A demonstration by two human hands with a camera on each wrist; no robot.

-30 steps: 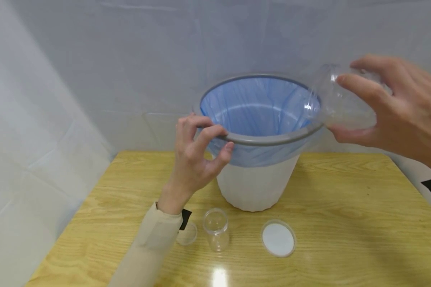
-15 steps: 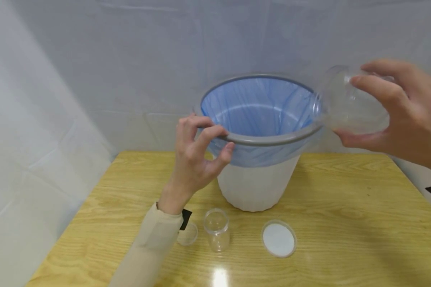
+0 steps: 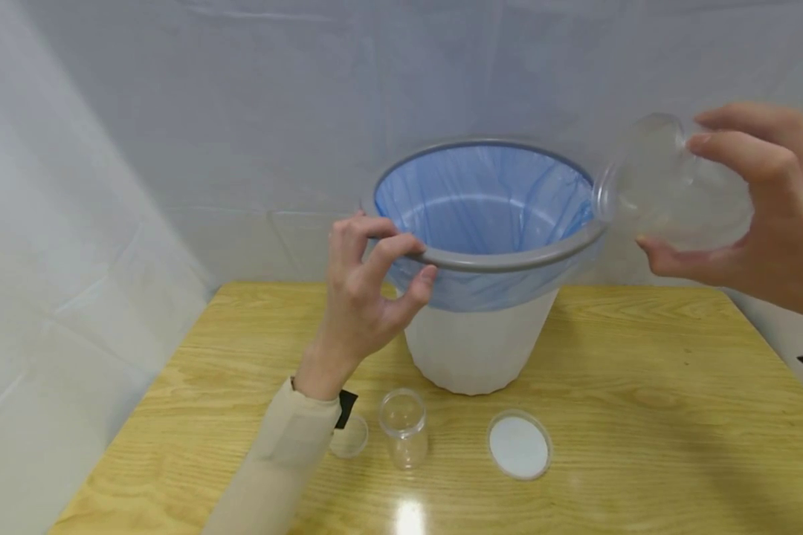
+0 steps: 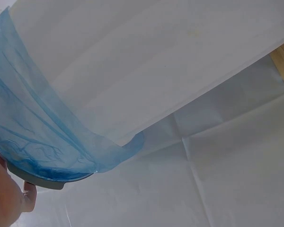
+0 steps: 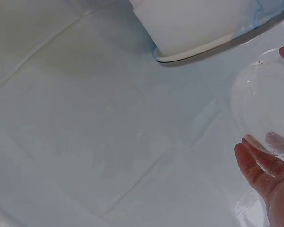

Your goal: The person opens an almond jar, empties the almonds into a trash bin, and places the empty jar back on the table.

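A white waste bin (image 3: 478, 338) with a grey rim (image 3: 502, 260) and a blue liner (image 3: 482, 197) stands on the wooden table (image 3: 642, 446). My left hand (image 3: 368, 293) grips the rim on its near left side; the left wrist view shows the liner (image 4: 33, 137) and rim (image 4: 47, 182) from below. My right hand (image 3: 756, 215) holds a clear plastic jar (image 3: 669, 193) tipped on its side, mouth toward the bin's right rim. In the right wrist view the jar (image 5: 265, 109) sits between my fingers, with the bin's base (image 5: 194, 28) above.
On the table in front of the bin stand a small clear jar (image 3: 404, 429), a small clear lid (image 3: 348, 437) beside my left sleeve and a larger round lid with a white liner (image 3: 518, 446). Pale sheeting covers the walls behind and to the left.
My right hand has drawn the tipped jar to the right, away from over the bin's rim. The left hand has kept its grip on the rim.
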